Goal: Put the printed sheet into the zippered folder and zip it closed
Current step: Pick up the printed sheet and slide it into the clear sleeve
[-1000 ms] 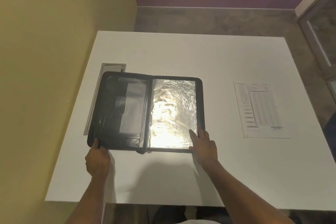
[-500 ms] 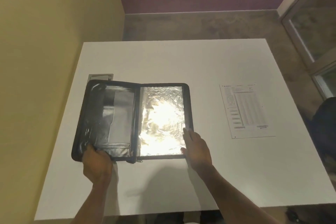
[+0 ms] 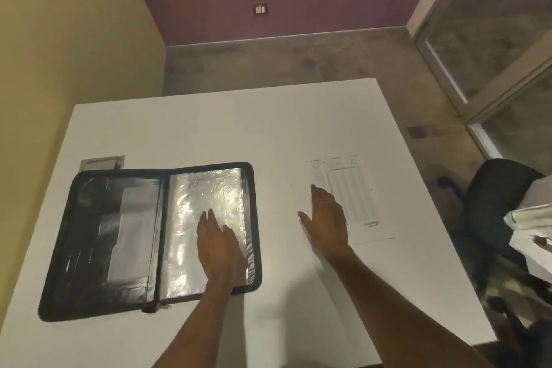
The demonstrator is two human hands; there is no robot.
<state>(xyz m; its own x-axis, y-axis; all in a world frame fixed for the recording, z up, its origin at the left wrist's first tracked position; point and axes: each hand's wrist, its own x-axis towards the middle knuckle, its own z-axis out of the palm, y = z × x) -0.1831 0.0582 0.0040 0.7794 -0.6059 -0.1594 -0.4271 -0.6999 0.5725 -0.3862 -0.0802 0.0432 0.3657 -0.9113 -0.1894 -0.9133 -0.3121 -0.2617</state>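
The black zippered folder [image 3: 119, 236] lies wide open on the white table [image 3: 209, 128], its left half dark with pockets, its right half a shiny clear plastic sleeve [image 3: 194, 203]. My left hand [image 3: 216, 245] rests flat on the lower part of that sleeve, fingers apart, holding nothing. The printed sheet [image 3: 355, 185] lies flat on the table to the right of the folder. My right hand [image 3: 327, 218] is spread open over the sheet's left edge, covering part of it.
A metal cable hatch [image 3: 103, 163] is set in the table just behind the folder. A black office chair [image 3: 495, 206] stands off the table's right side, with a stack of white papers [image 3: 531, 230] at the right edge. A yellow wall runs along the left.
My left hand has left the folder's lower-left corner and moved onto the plastic sleeve. My right hand has left the folder's right edge and moved right onto the printed sheet. The view shifted.
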